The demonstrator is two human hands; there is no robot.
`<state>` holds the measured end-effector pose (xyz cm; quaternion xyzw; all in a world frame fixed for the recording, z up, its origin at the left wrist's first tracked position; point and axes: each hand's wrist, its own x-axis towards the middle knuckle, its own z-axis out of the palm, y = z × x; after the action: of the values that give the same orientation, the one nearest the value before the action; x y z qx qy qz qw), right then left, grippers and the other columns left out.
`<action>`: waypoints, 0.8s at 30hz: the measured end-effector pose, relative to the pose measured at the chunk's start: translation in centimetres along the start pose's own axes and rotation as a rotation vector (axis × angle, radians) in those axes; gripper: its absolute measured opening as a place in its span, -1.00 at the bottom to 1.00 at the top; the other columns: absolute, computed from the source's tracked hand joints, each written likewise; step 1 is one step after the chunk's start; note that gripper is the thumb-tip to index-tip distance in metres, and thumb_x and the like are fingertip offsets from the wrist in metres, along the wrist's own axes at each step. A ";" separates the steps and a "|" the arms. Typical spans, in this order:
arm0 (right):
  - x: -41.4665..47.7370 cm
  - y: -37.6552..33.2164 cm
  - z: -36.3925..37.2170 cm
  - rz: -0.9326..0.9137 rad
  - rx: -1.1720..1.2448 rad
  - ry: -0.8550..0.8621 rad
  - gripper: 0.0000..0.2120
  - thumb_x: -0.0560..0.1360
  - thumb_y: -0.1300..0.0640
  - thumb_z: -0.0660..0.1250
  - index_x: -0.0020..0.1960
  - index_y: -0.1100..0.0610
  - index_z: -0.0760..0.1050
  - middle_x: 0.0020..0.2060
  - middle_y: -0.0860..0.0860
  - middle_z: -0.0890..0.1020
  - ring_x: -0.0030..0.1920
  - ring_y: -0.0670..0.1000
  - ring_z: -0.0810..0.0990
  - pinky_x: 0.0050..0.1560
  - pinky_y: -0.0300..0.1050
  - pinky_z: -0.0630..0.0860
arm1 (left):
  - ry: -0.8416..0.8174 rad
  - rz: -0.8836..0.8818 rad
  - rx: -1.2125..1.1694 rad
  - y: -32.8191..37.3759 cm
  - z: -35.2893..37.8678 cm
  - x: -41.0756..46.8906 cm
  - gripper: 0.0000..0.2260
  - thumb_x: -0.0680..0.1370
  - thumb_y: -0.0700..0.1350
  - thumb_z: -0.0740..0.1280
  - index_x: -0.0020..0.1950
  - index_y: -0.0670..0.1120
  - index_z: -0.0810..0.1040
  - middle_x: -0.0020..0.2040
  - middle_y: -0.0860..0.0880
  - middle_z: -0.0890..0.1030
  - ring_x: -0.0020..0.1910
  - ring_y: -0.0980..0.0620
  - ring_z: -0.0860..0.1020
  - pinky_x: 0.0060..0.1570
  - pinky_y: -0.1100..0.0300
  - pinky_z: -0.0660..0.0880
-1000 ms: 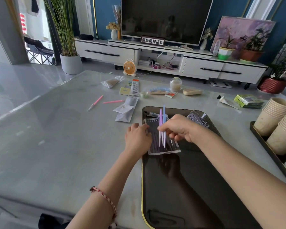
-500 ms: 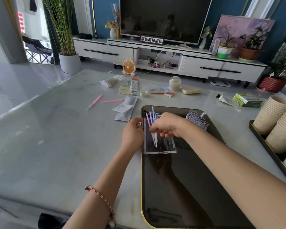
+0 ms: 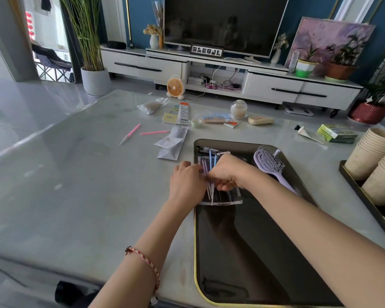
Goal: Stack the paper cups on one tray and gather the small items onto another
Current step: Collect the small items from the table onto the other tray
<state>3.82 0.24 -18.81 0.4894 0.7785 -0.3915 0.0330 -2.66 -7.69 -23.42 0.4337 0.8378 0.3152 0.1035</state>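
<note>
A black gold-rimmed tray [image 3: 249,252] lies in front of me. At its far left end lies a clear plastic case [image 3: 228,197]. My right hand [image 3: 227,172] is shut on a bunch of thin purple and blue sticks [image 3: 210,174] over that case. Touching the case's left edge is my left hand [image 3: 187,182], fingers curled against the sticks. A lilac hairbrush [image 3: 270,166] rests on the tray's far right. Two leaning stacks of paper cups [image 3: 375,160] sit on a second dark tray [image 3: 362,193] at the right.
Beyond the tray lie two pink sticks [image 3: 142,132], white sachets [image 3: 172,144], a barcode packet [image 3: 183,110], a small jar [image 3: 238,109], a beige soap-like bar [image 3: 260,120], a tube [image 3: 308,134] and green boxes [image 3: 336,133].
My right hand has tilted the bunch of sticks and lowered it toward the case. My left hand has closed in against the sticks. The case has shifted a little toward the tray's far end.
</note>
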 end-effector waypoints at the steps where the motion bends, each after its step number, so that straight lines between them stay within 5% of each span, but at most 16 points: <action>1: 0.1 0.2 0.1 -0.008 -0.003 0.011 -0.78 0.51 0.15 0.30 0.05 0.29 0.53 -0.41 0.08 0.50 -0.51 -0.06 0.44 -0.66 -0.36 0.35 | -0.001 0.009 0.042 0.1 -0.1 -0.2 -0.71 0.58 -0.16 0.12 0.23 -0.11 0.52 0.24 -0.16 0.44 0.25 -0.19 0.35 0.16 0.05 0.33; 7: -0.1 0.8 -0.2 -0.074 -0.007 0.067 -0.93 0.48 0.24 0.31 -0.15 0.25 0.48 -0.42 0.09 0.51 -0.51 -0.06 0.46 -0.66 -0.34 0.34 | 0.002 0.011 0.087 0.5 -0.2 -0.5 -0.71 0.58 -0.13 0.12 0.27 -0.10 0.46 0.22 -0.16 0.45 0.24 -0.19 0.36 0.15 0.05 0.33; 10: -0.1 1.1 -0.4 -0.070 -0.028 0.032 -0.84 0.48 0.21 0.35 -0.23 0.20 0.40 -0.40 0.09 0.51 -0.49 -0.05 0.46 -0.66 -0.35 0.35 | -0.025 0.010 0.110 0.6 -0.4 -0.7 -0.68 0.58 -0.11 0.14 0.32 -0.06 0.43 0.25 -0.15 0.43 0.27 -0.18 0.33 0.19 0.06 0.30; 16: -0.7 1.3 -0.5 -0.126 -0.026 -0.003 -0.78 0.51 0.24 0.31 0.13 0.24 0.43 -0.35 0.11 0.48 -0.47 -0.03 0.43 -0.64 -0.33 0.37 | -0.085 0.012 0.151 0.9 -0.7 -0.8 -0.64 0.57 -0.04 0.16 0.37 0.01 0.39 0.36 -0.14 0.35 0.37 -0.16 0.24 0.30 0.06 0.21; 20: -0.7 1.6 -1.0 -0.112 -0.030 0.021 -0.95 0.54 0.29 0.23 -0.10 0.23 0.42 -0.40 0.11 0.45 -0.50 -0.04 0.41 -0.67 -0.36 0.33 | -0.102 0.020 0.168 1.0 -0.7 -0.8 -0.62 0.58 0.07 0.13 0.39 0.05 0.36 0.39 -0.14 0.32 0.38 -0.17 0.23 0.33 0.04 0.18; 24: -0.6 1.9 -1.3 -0.130 0.005 0.055 -0.77 0.54 0.34 0.14 0.16 0.30 0.44 -0.39 0.11 0.43 -0.51 -0.03 0.36 -0.67 -0.35 0.26 | -0.163 0.043 0.187 1.1 -0.4 -0.6 -0.57 0.55 0.12 0.15 0.42 0.12 0.28 0.40 -0.13 0.27 0.40 -0.16 0.18 0.36 0.01 0.13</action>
<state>6.11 1.01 -18.76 0.4483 0.8084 -0.3812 -0.0151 -1.78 -7.89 -22.52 0.4834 0.8428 0.2017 0.1237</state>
